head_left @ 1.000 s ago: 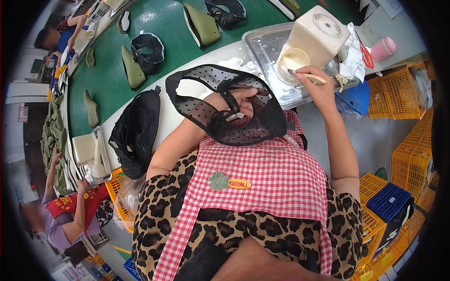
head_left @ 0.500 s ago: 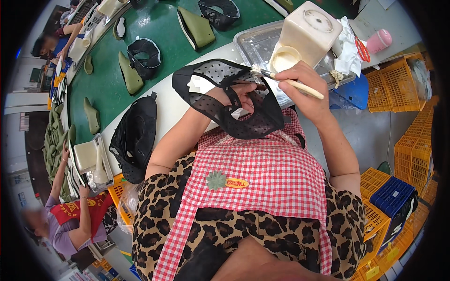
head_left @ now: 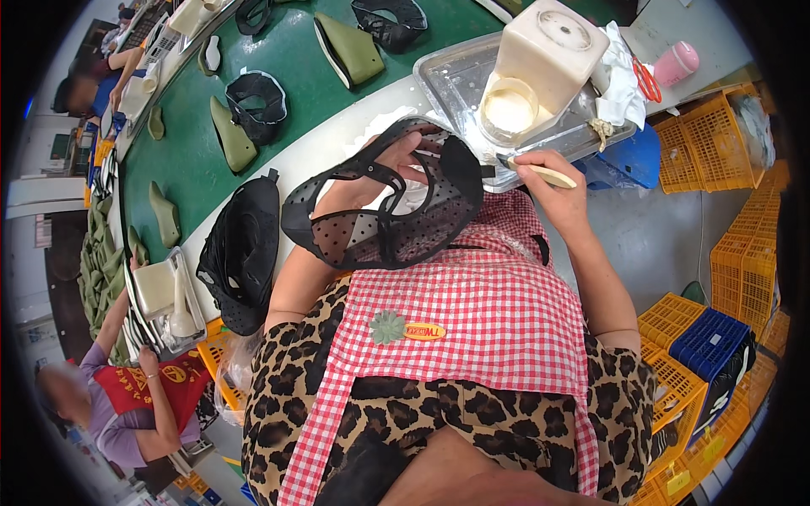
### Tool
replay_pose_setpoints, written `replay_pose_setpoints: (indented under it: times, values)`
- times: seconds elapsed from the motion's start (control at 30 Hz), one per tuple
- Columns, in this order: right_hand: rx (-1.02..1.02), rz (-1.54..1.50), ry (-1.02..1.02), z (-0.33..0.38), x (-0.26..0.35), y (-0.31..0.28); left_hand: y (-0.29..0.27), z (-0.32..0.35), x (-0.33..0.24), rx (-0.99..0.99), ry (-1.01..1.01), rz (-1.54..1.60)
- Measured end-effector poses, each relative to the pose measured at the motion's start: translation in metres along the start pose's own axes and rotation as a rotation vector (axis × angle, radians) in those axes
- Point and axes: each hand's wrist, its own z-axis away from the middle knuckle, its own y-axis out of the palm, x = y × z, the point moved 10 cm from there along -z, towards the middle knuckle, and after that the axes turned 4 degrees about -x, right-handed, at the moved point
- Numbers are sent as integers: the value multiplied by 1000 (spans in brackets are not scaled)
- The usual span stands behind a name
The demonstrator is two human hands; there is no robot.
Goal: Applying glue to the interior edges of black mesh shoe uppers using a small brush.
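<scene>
A black polka-dot mesh shoe upper [head_left: 348,240] hangs over my left hand [head_left: 390,160]. That hand reaches inside the upper and bears it, its fingers partly seen through the openings and mesh. My right hand [head_left: 553,190] grips the pale wooden handle of a brush [head_left: 555,175]. The brush's head points left, low over the near edge of a clear plastic tray [head_left: 439,83]. In the tray stands a cream-coloured square container [head_left: 548,63] with a round cup-like opening [head_left: 509,108] holding whitish liquid.
More black uppers [head_left: 240,253] and olive-green shoe lasts [head_left: 350,52] lie on the green conveyor [head_left: 295,110] and its white border. Right of the tray are white cloth [head_left: 623,93], red scissors [head_left: 648,80] and a pink bottle [head_left: 677,63]. Orange crates [head_left: 713,139] stand right. Co-workers [head_left: 139,413] sit left.
The brush has moved off the upper's edge, down and right toward the tray's edge. My left hand has turned the upper and brought it left.
</scene>
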Motion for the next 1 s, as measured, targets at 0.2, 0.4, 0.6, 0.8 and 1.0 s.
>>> replay_pose_setpoints:
  times: [0.2, 0.4, 0.6, 0.8, 1.0]
  values:
    - [-66, 89, -182, -8, 49, -2, 11, -2, -14, 17, 133, 7]
    - [-102, 105, -187, -6, 31, -3, 4, -9, -11, 28, 232, 54]
    - [-81, 57, -37, 8, 0, -11, -9, -13, -6, 24, 271, 52]
    - [-148, 58, -116, -2, 35, -14, -7, -14, -3, 48, 293, 32]
    - [-168, 94, -105, -8, 4, -17, 6, -13, -13, 84, 291, 63]
